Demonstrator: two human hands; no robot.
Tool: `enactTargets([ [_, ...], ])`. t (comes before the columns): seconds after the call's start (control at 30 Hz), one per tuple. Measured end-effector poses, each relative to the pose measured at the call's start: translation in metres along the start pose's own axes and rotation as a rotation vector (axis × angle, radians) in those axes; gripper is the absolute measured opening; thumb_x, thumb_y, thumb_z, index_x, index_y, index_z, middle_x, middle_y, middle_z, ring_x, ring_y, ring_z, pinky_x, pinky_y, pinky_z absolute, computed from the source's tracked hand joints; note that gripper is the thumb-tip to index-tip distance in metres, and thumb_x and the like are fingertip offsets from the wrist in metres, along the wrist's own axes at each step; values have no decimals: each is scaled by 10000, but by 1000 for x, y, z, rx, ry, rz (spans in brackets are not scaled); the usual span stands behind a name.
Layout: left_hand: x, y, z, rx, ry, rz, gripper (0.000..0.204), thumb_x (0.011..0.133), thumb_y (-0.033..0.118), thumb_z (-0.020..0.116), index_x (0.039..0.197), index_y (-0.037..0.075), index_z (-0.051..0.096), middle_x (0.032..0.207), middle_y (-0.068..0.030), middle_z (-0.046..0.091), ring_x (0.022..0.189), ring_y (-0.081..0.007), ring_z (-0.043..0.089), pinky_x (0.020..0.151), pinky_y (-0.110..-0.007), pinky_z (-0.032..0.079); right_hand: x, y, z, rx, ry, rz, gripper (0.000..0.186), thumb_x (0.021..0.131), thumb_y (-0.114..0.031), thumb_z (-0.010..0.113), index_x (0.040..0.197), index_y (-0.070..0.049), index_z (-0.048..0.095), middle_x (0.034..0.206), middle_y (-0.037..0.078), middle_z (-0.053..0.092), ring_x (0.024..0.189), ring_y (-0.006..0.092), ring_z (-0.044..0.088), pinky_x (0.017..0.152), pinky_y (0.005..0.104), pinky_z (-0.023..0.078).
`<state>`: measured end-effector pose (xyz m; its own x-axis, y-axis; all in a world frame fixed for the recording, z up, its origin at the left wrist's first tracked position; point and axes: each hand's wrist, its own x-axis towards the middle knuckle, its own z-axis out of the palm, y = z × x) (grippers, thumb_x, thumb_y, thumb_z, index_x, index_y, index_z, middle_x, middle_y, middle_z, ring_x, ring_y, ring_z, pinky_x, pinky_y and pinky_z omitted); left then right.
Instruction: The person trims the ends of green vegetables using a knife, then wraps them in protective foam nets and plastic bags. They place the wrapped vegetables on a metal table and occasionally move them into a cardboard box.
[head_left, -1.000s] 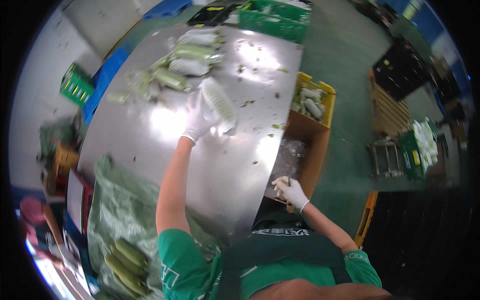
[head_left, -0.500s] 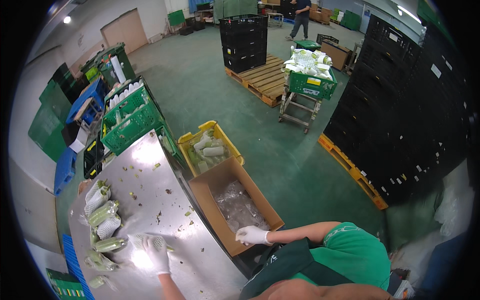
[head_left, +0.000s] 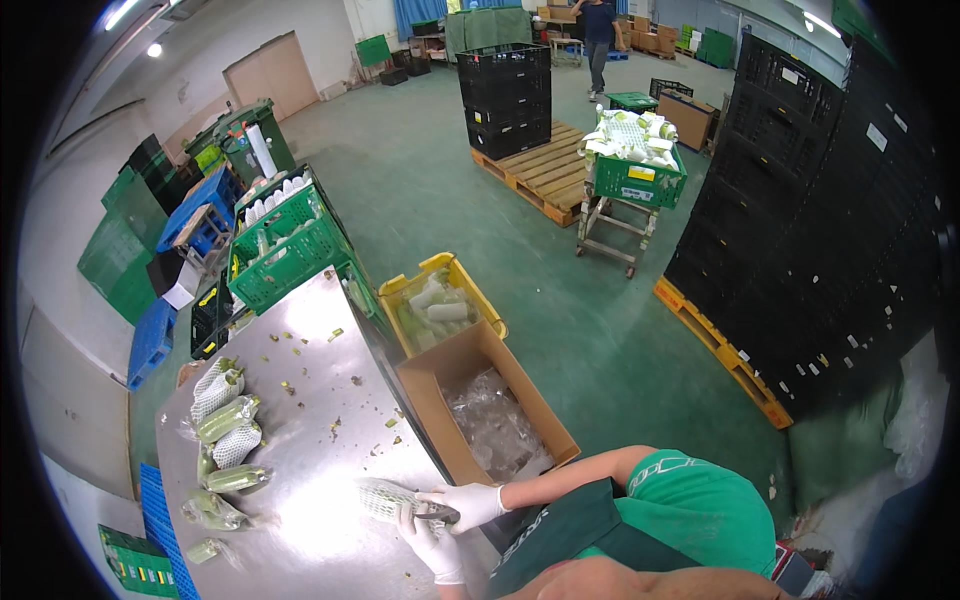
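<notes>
Knife (head_left: 438,514) at netted vegetable (head_left: 383,500)

Netted vegetable lies on the table (head_left: 310,440), one end at the hands. Right hand (head_left: 472,505): fingers clenched round knife, blade at that end. Left hand (head_left: 432,552): fingers by same end, can't tell if gripping. Wrapped vegetables (head_left: 228,424) along table's left side. Open carton (head_left: 430,402) beside table, clear plastic (head_left: 490,420) inside.

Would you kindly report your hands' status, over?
Left hand at end of netted vegetable; right hand there, holding dark blade. Vegetable lying on steel table. Scraps beyond, not blocking.
</notes>
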<state>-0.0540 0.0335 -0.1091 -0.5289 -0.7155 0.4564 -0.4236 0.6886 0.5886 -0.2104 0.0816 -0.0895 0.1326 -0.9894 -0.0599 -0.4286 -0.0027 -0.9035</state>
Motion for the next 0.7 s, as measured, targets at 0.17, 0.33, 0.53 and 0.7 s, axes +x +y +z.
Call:
enactTargets([
  [0.17, 9, 1, -5, -81, 42, -151, 456, 717, -40, 602, 1157, 28, 501, 1216, -195, 429, 1156, -367, 411, 980, -439, 356, -1, -14, -3, -64, 75, 143, 821, 722, -313, 651, 1407, -110, 247, 1254, 167, 445, 1018, 332, 558, 847, 373, 451],
  [0.33, 15, -33, -12, -94, 98, -269, 401, 705, 8, 667, 1080, 33, 526, 1130, -162, 463, 1065, -329, 464, 918, -408, 389, 4, 6, 5, 54, 140, 43, 794, 730, -318, 691, 1399, -128, 307, 1225, 157, 499, 1060, 283, 551, 898, 332, 427],
  [0.53, 22, -31, -27, 128, 161, -414, 260, 683, 52, 707, 837, 35, 498, 880, -113, 502, 828, -286, 501, 722, -386, 422, 6, 10, 4, 171, 81, 59, 763, 763, -332, 659, 1416, -185, 294, 1313, 167, 460, 1129, 290, 517, 936, 322, 402],
  [0.7, 9, -22, -27, 90, 166, -488, 230, 715, 99, 706, 790, 36, 498, 771, -82, 490, 684, -218, 484, 623, -347, 411, 12, 13, 6, 93, 49, 82, 746, 781, -356, 638, 1421, -216, 282, 1307, 185, 463, 1099, 314, 535, 918, 331, 411],
])
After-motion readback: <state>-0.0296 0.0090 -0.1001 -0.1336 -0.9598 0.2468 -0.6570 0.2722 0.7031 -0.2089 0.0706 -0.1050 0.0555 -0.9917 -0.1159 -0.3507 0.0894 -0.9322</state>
